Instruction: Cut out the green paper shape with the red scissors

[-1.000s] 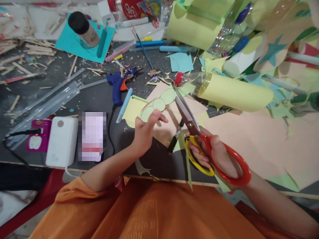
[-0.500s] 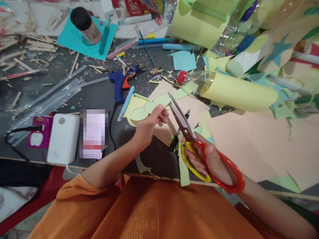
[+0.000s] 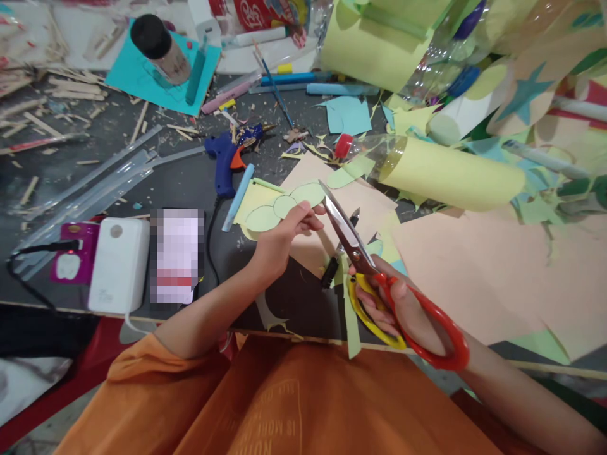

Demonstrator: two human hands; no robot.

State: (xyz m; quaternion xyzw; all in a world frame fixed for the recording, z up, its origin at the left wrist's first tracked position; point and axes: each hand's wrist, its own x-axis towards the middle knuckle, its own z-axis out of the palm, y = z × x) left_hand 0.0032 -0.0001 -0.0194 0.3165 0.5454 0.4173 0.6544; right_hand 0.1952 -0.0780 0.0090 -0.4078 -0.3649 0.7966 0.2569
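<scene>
My left hand (image 3: 289,235) pinches a light green paper piece (image 3: 284,206) with rounded, outlined lobes, its fingers closed at the piece's right part. My right hand (image 3: 389,303) is wrapped round the red and yellow handles of large scissors (image 3: 356,254). The blades point up and left, with their tips at the right end of the green paper. Beneath lies a peach sheet (image 3: 310,169). A black pen (image 3: 329,270) rests between my hands, and a green strip (image 3: 351,316) hangs near the table edge below the scissors.
A blue glue gun (image 3: 226,161) with its cable lies left of the paper. Further left are a phone (image 3: 176,256) and a white power bank (image 3: 118,265). A bottle wrapped in yellow paper (image 3: 459,170) lies behind right; a peach sheet (image 3: 497,272) covers the right side.
The scissors have shifted very slightly right, and the green strip below them has swung a little. The fingers of my left hand have moved slightly along the paper.
</scene>
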